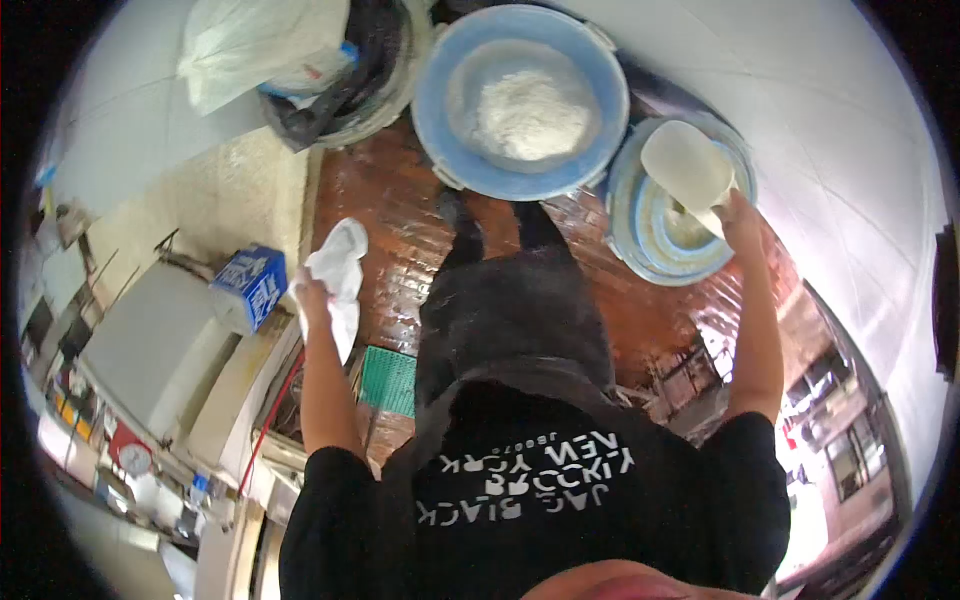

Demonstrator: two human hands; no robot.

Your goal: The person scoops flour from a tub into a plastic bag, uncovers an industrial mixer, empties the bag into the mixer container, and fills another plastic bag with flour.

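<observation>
My left hand [315, 297] is closed on a white cloth [345, 275] that hangs limp beside my leg on the left. On the other side, my right hand [738, 222] grips a whitish plastic jug [688, 163] near its lower end. The jug is tilted over a round blue tub [622, 215], and whatever is inside it cannot be seen. In front of my feet stands a larger blue tub [428, 100] holding a heap of white powder [535, 115].
A bin lined with a black bag [375, 100] is at the upper left, with a white plastic bag [265, 40] over it. A blue box [252, 285] sits on the left. The red-brown tiled floor [385, 215] looks wet. A green grate [390, 380] lies near my left leg.
</observation>
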